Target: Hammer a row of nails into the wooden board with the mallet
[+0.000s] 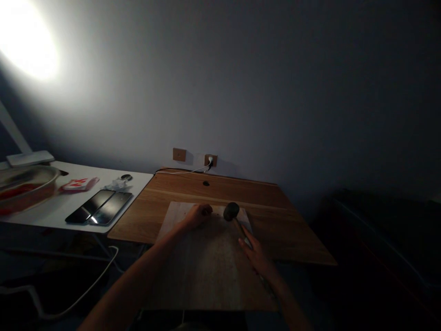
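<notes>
A pale wooden board lies on a brown wooden table in front of me. My left hand rests near the board's far edge, fingers curled over a small dark thing I cannot make out. My right hand grips the handle of a black-headed mallet. The mallet's head sits on the board just right of my left hand.
A white table at the left carries two dark phones, a metal bowl, a red packet and small items. A white cable runs to a wall socket. The right side is dark.
</notes>
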A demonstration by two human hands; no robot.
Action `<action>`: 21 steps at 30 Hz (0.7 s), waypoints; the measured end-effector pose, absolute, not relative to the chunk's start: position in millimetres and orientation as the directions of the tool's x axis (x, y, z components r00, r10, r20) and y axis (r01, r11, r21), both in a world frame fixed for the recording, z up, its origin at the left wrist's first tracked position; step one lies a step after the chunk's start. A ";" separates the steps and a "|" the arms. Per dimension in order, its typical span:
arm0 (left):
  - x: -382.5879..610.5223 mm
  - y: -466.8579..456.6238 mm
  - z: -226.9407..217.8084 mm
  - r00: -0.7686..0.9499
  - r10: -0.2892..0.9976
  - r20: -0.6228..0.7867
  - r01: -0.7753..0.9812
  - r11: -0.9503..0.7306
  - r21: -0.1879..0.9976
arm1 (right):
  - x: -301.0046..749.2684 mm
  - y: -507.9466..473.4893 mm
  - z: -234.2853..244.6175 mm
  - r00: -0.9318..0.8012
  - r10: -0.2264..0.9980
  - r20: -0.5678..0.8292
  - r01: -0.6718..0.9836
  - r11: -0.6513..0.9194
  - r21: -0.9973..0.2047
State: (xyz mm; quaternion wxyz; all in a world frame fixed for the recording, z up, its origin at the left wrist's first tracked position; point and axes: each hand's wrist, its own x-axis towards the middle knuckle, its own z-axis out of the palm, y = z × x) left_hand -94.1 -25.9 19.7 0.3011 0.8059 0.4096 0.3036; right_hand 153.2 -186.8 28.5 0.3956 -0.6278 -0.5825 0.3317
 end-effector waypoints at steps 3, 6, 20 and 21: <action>-95.4 -27.4 19.9 0.473 0.850 0.231 0.497 -0.474 0.727 | 149.4 -183.4 28.5 0.066 0.997 0.037 0.470 0.001 -0.883; -95.3 -29.0 21.0 0.459 0.859 0.227 0.524 -0.468 0.711 | 142.3 -178.3 30.3 0.048 0.998 0.050 0.477 0.022 -0.879; -94.1 -20.2 3.2 0.457 0.840 0.292 0.420 -0.493 0.762 | 114.7 -163.0 36.8 0.007 0.996 0.093 0.483 0.078 -0.872; -94.1 -19.6 2.0 0.454 0.842 0.291 0.399 -0.484 0.779 | 113.7 -162.9 36.9 0.008 0.996 0.087 0.488 0.072 -0.870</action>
